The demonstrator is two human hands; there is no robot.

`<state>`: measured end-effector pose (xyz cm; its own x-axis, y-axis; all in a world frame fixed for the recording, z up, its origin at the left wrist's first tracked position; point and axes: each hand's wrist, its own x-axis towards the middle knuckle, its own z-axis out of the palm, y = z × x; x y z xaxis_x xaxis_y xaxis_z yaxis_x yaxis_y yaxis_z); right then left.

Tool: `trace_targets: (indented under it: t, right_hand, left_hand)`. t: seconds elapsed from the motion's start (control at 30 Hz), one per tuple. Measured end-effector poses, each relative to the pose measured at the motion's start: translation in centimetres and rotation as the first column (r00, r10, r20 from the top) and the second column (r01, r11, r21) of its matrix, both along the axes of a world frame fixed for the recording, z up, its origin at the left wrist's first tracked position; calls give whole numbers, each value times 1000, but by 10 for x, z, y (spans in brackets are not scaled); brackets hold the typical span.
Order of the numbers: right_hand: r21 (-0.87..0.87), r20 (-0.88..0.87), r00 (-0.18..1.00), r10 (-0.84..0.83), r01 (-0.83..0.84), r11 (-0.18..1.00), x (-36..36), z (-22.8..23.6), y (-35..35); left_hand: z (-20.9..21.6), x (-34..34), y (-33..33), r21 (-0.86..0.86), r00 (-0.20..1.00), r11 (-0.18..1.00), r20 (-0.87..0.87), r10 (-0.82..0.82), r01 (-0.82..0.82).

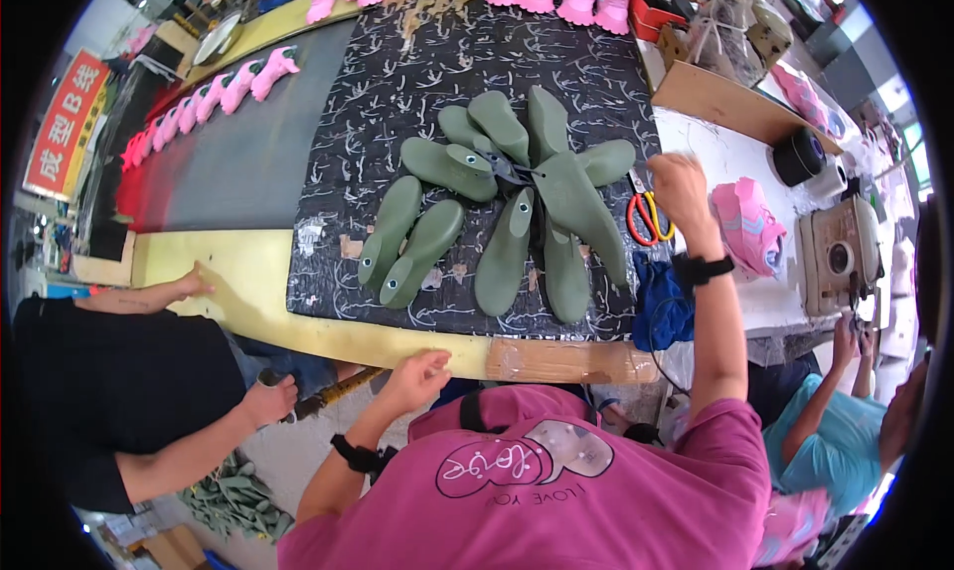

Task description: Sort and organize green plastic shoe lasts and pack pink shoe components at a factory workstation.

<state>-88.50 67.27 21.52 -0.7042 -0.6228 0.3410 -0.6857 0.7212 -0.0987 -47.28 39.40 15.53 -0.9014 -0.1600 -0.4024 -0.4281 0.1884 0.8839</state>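
Pink shirt (556, 481) is seen nearest; fingers are half-open on left hand (417, 379), closed on right hand (683, 190) near scissors (641, 194), contents indiscernible; lasts (505, 257) are best handled singly.

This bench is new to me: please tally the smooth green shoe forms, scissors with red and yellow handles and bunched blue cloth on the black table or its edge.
Green shoe forms: 10 visible
Scissors: 1
Blue cloth: 1
Total: 12
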Motion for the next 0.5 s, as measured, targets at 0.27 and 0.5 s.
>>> trace_targets:
  t: [0.27, 0.5]
  right_hand:
    - [213, 195, 858, -474, 435, 875, 55, -127, 36]
    - [213, 415, 720, -556, 517, 829, 43, -116, 20]
  left_hand:
    - [15, -187, -11, -578, 775, 815, -499, -387, 35]
    - [-21, -272, -14, -899, 795, 414, -356, -491, -147]
